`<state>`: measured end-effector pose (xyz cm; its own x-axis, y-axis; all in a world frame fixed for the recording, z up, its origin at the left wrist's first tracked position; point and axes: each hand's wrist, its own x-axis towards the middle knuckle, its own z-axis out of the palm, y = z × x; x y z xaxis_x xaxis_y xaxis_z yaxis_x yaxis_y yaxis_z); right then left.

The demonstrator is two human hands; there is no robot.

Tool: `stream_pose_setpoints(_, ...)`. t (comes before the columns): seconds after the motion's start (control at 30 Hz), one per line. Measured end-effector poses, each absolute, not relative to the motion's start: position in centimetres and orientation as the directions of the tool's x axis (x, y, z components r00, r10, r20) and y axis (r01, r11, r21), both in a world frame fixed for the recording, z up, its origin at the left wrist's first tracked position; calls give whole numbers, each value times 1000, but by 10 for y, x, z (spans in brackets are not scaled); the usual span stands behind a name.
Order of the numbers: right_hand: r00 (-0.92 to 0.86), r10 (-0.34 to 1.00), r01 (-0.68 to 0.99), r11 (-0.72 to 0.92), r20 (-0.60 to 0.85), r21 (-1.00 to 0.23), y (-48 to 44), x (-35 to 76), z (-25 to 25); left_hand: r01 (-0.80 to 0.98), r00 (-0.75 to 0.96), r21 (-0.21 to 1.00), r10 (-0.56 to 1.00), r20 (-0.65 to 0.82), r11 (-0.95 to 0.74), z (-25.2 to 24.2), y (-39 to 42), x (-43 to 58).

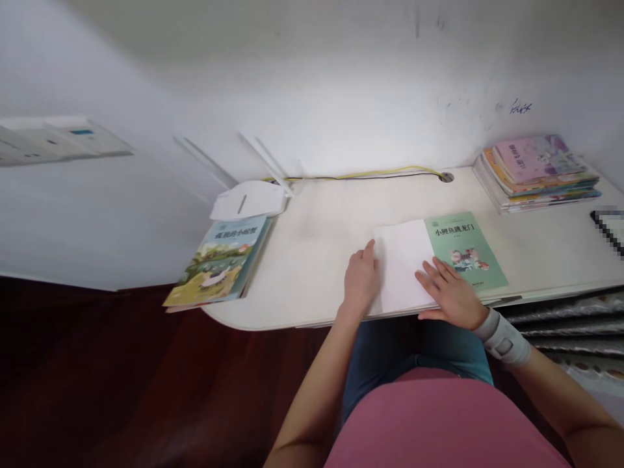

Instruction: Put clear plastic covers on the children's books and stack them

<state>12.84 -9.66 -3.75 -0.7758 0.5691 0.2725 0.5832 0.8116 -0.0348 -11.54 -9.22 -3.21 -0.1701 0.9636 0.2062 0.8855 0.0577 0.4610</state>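
A green-covered book (465,250) lies on the white desk (316,227) in front of me, with a white sheet (402,260) covering its left part. My left hand (361,279) rests on the sheet's left edge, fingers together and curled over it. Over the sheet's right lower part, next to the green cover, my right hand (451,292) lies flat with its fingers spread. A white band (504,338) is wrapped round my right wrist.
A picture book (219,263) overhangs the desk's left edge, with a white router (248,198) behind it. A stack of books (539,172) sits at the back right. A yellow and black cable (370,174) runs along the wall. Dark floor lies to the left.
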Motion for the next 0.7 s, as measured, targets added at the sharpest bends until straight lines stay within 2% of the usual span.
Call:
stream_pose_setpoints(0.1,-778,557,570,820,291,-45,-95,131,-37,676,-328,727,932,154,118,-25,-96,-124)
stream_pose_setpoints(0.2,-758,563,578,814,330,-59,-96,132,-38,238,-468,969,882,52,69,-15,-104,-132)
stream_pose_setpoints(0.23,-748,566,580,811,347,-71,-98,133,-39,69,-488,997,873,15,21,-10,-109,-134)
stream_pose_setpoints(0.3,-736,550,553,825,394,-119,-103,133,-40,-184,-479,978,878,-5,-95,1,-121,-132)
stream_pose_setpoints(0.37,-708,539,495,840,457,-223,-109,134,-40,-277,-462,939,885,57,-205,13,-136,-126)
stream_pose_setpoints(0.47,-580,639,396,763,504,-512,-111,136,-37,-161,-462,907,842,280,-390,27,-154,-112)
stream_pose_setpoints(0.53,-456,776,347,605,435,-717,-104,141,-34,40,-353,883,820,451,-469,30,-155,-105)
stream_pose_setpoints(0.57,-401,837,327,511,373,-795,-99,145,-33,169,-245,857,821,515,-487,30,-151,-103)
stream_pose_setpoints(0.63,-318,919,297,331,234,-896,-85,154,-31,464,20,742,843,538,-485,23,-135,-98)
stream_pose_setpoints(0.7,-248,958,287,216,145,-933,-71,164,-32,735,211,523,879,427,-431,11,-113,-93)
